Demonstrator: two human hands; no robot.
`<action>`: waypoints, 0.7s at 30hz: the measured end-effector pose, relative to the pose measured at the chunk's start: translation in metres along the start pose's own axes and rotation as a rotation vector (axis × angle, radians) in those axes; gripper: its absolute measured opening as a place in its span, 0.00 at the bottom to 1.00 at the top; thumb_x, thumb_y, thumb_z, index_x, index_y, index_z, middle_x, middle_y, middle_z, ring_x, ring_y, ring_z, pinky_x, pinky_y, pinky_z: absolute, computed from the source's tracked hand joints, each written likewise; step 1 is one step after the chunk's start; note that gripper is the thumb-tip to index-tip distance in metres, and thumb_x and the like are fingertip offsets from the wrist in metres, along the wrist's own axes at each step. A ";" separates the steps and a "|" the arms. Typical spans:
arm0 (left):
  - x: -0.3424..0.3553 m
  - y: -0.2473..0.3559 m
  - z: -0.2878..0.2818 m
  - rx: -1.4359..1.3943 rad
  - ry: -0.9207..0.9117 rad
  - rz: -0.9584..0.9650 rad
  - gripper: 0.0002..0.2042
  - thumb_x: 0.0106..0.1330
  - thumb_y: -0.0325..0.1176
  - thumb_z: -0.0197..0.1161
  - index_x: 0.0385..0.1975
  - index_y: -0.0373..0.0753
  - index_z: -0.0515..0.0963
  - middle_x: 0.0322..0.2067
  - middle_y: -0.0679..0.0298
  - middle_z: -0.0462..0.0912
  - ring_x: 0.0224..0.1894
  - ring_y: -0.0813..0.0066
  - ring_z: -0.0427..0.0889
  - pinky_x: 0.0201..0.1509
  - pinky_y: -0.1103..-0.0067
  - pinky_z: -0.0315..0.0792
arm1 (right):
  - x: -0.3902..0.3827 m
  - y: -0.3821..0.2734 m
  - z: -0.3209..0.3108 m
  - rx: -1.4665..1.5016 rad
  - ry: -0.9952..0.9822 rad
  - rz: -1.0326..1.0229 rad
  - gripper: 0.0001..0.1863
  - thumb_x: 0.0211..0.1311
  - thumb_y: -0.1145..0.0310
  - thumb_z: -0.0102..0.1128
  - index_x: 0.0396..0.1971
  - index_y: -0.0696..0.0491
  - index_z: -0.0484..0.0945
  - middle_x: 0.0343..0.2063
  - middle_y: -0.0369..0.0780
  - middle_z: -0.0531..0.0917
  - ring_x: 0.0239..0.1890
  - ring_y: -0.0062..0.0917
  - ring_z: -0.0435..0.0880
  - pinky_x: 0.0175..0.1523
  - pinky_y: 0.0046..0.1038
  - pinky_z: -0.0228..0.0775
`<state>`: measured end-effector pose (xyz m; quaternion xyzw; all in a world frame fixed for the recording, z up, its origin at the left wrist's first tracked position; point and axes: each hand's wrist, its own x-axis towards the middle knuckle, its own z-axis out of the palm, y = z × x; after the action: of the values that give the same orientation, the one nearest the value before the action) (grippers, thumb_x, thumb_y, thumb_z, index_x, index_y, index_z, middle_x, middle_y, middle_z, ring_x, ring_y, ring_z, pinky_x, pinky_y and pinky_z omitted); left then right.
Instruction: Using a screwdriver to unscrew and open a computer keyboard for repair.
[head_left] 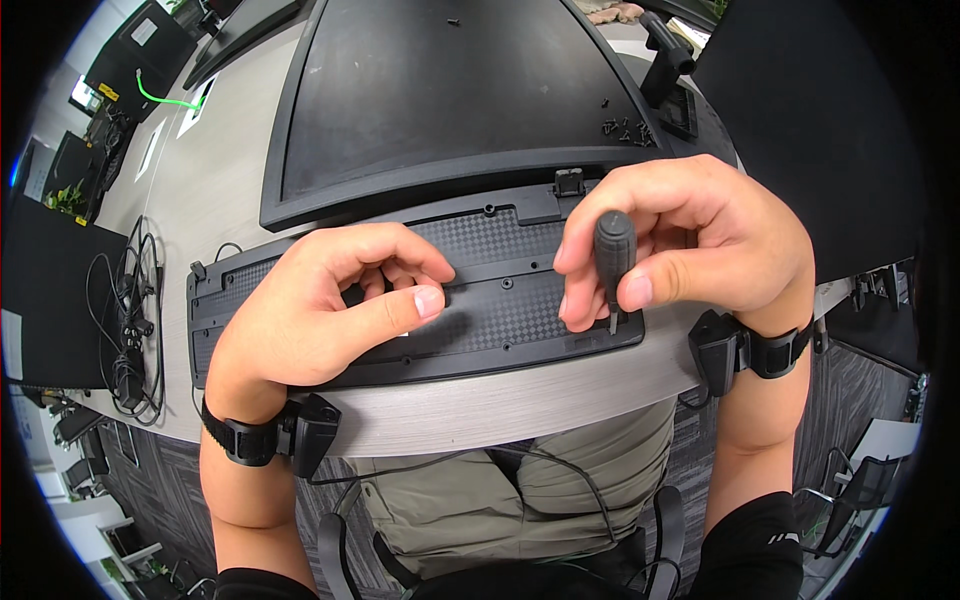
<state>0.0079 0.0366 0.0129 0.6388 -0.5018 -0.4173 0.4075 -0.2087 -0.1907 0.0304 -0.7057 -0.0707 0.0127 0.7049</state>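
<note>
A black keyboard (480, 335) lies with its underside up along the table's front edge, showing checkered panels and screw holes. My right hand (700, 240) is over its right end, thumb and fingers closed around a black-handled screwdriver (614, 245). The screwdriver stands nearly upright, its metal tip pointing down at the keyboard's near right corner; whether it touches a screw is hidden. Above the keyboard's left half is my left hand (335, 305), fingers curled and thumb tip close to the index fingertip. Anything between those fingertips is too small to make out.
Behind the keyboard lies a large black framed panel (450, 90), with several small dark screws (625, 130) on its right side. Bundled black cables (130, 320) lie at the left. A black stand (668, 70) is at the far right. Black straps with boxes (315, 432) circle both wrists.
</note>
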 end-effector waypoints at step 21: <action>0.000 0.001 0.000 0.021 0.000 -0.008 0.12 0.68 0.36 0.70 0.41 0.32 0.84 0.27 0.68 0.83 0.30 0.84 0.77 0.34 0.83 0.70 | -0.005 -0.006 0.009 0.033 0.133 -0.012 0.14 0.58 0.79 0.73 0.42 0.66 0.81 0.36 0.50 0.89 0.41 0.38 0.93 0.46 0.31 0.88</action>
<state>0.0078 0.0363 0.0141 0.6450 -0.5036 -0.4137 0.3990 -0.2150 -0.1826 0.0358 -0.6928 -0.0280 -0.0374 0.7196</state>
